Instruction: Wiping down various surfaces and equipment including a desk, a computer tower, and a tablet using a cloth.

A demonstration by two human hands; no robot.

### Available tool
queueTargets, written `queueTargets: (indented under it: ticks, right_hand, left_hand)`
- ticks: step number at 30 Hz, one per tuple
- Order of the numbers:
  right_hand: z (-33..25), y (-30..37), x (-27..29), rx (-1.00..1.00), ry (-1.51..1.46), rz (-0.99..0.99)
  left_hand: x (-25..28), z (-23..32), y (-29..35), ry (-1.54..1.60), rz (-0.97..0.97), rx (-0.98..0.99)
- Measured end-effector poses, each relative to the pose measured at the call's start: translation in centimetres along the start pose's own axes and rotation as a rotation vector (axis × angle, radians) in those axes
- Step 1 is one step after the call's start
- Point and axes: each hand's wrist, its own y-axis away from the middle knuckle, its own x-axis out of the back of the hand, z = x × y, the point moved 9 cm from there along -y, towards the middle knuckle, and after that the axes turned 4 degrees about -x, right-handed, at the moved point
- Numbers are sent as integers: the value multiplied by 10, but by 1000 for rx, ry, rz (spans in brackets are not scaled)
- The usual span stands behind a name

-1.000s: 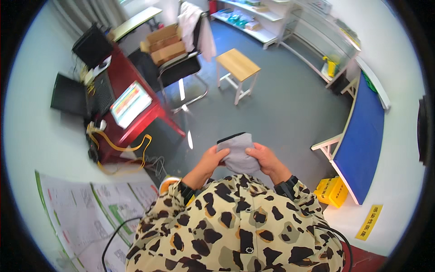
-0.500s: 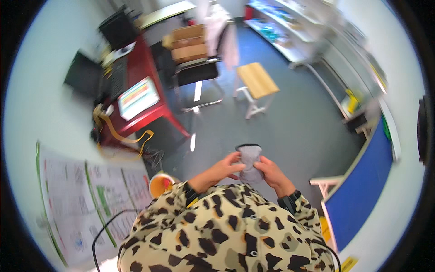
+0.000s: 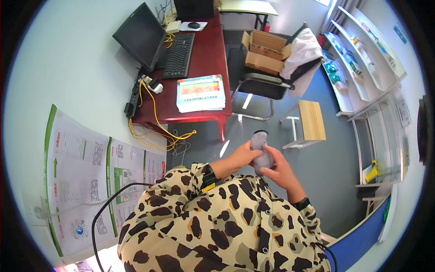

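From the head view, the grip was shared: the left hand [image 3: 240, 156] and right hand [image 3: 277, 171] were both closed around a small grey cloth item [image 3: 261, 149], held in mid-air over the floor [image 3: 326, 181]. Only fingertips pinched its upper end, so it might have slipped and dropped. The red worktop [image 3: 213, 63] lay well beyond the grip.

Bright, even indoor light, glare streaks on floor [image 3: 225, 148], heavy fisheye bend + dark rim, edges maybe soft.
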Motion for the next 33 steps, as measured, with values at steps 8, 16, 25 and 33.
queueTargets:
  ticks: [8,16,25,33]
  right_hand:
    - [32,-141,-14,-112,-7,-47]
    - [61,-268,47,-284,-409,-106]
    - [-18,-412,2,426,200,-185]
    - [13,-450,-102,793,818,-193]
  left_hand:
    - [90,24,-45,-214,-14,157]
    - [199,120,-31,-810,858,-381]
    - [235,135,-74,-1428,920,-136]
    - [243,118,-80,-1474,901,-41]
